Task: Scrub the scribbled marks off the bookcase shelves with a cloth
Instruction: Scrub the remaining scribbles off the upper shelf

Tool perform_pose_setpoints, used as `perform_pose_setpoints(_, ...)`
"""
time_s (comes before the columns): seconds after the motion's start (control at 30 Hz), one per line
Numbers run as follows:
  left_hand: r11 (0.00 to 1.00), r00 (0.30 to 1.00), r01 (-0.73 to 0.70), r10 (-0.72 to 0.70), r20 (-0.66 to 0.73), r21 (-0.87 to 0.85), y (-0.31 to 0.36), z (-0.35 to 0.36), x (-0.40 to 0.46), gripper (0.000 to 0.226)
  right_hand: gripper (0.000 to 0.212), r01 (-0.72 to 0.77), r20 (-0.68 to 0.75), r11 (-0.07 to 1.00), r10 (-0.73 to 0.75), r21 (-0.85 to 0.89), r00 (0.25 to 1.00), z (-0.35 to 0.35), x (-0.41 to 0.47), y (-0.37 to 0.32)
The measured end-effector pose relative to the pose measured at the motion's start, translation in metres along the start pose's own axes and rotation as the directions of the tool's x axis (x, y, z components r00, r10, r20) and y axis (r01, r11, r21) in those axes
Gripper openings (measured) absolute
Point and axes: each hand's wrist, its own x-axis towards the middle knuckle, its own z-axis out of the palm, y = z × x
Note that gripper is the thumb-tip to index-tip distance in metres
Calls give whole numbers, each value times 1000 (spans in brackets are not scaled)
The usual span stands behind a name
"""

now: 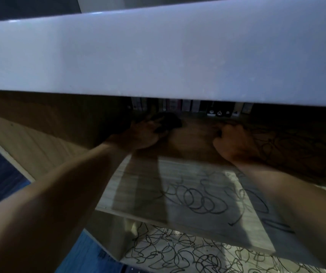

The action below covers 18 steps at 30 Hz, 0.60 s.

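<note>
Nearest, at the bottom of the view, the lower shelf [207,253] is thick with black tangled scribble, untouched by the look of it. Just above and beyond it, the middle shelf [144,186] carries a looping chain of marks [201,200] across its near right half, with more strokes running off toward the right edge. Both forearms reach in over that board.

Further in, under the shadow of the white top board [158,56], the right hand [235,144] rests on the shelf with fingers curled under; it seems to hold nothing, though it is dim there. To the left and a touch deeper, the left hand [146,134] presses a dark cloth [168,120] against the shelf, fingers laid over it and gripping its near edge. At the far back, a row of books [187,106] stands against the rear.

The risks, as I judge them: the cloth sits close to those books, so a long stroke could knock them. The hands work in deep shade, so faint marks on the far right could be missed. And the forearms hover over fresh scribble, which might smear onto skin or spread.
</note>
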Motion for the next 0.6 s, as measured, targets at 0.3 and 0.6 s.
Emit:
perform_pose_setpoints(0.3, 997, 975, -46, 60, 213, -68, 10, 2, -63, 52, 50, -39, 82, 999, 36, 33, 996, -5, 0, 0)
perform_pose_setpoints(0.6, 962, 944, -165, 218, 249, -217, 76, 32, -15, 48, 36, -121, -13, 992, 121, -37, 993, -17, -6, 27)
